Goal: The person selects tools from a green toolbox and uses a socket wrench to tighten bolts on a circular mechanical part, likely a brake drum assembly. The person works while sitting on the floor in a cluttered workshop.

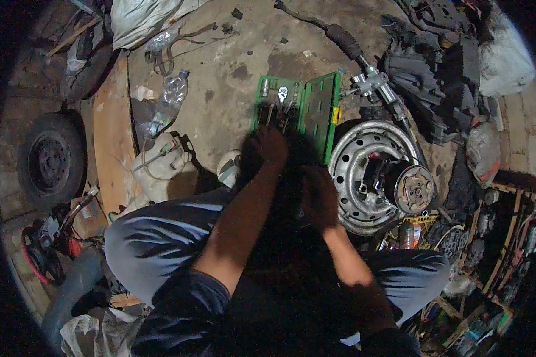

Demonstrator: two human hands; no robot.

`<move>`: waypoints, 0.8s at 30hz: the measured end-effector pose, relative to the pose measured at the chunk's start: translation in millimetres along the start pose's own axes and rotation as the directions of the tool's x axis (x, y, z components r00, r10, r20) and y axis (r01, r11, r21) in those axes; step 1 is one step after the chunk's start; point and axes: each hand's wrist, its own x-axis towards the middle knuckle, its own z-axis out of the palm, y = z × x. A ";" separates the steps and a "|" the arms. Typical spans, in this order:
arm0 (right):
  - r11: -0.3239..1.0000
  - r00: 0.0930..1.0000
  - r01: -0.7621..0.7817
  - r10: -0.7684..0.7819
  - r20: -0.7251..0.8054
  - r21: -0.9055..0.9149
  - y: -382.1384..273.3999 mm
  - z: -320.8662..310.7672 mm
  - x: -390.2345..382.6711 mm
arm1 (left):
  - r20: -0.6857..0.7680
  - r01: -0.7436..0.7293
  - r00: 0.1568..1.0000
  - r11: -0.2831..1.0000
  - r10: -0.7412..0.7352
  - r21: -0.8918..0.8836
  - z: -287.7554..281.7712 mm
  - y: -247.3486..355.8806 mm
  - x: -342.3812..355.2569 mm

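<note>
Down on the grimy floor, straight ahead of the seated person's folded legs, lies the green tool case (317, 113), spread open, its tool-filled half on the left and its lid on the right. Over the near edge of that tool half comes the left hand (271, 145), fingers pointing in among the tools, though deep shadow swallows the fingertips: pinching or loose, I cannot tell! A shiny ratchet (282, 94) sits farther up in the case, clear of those fingers. And the right hand (320, 201)? Lower, nearer the body, just left of the silver wheel rim (343, 199), its fingers lost in the dark, so its grip can't be read either. Across the rim's right side rests a part with a round pulley (415, 189); beyond it runs a metal shaft with a ribbed boot (343, 41). Over on the left, a pale jug (165, 166) and a clear plastic bottle (176, 89).
</note>
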 end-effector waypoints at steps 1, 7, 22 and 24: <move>1.000 1.000 0.016 -0.016 -0.010 0.002 -0.1 1.8 0.7 | -0.021 -0.020 1.000 1.000 0.020 -0.019 2.2 -2.6 0.7; 0.999 0.998 0.044 -0.044 -0.041 0.013 3.9 4.8 9.6 | 0.160 -0.156 0.973 0.986 0.164 -0.060 -5.4 4.3 28.1; 0.994 0.994 0.008 0.004 -0.113 0.107 -20.2 -20.8 19.4 | 0.399 0.132 0.897 0.743 0.193 -0.656 -78.4 -11.8 63.7; 0.984 0.991 -0.126 0.130 -0.027 0.130 -27.1 -22.1 17.6 | 0.381 0.132 0.915 0.791 0.135 -0.597 -90.7 -29.1 65.6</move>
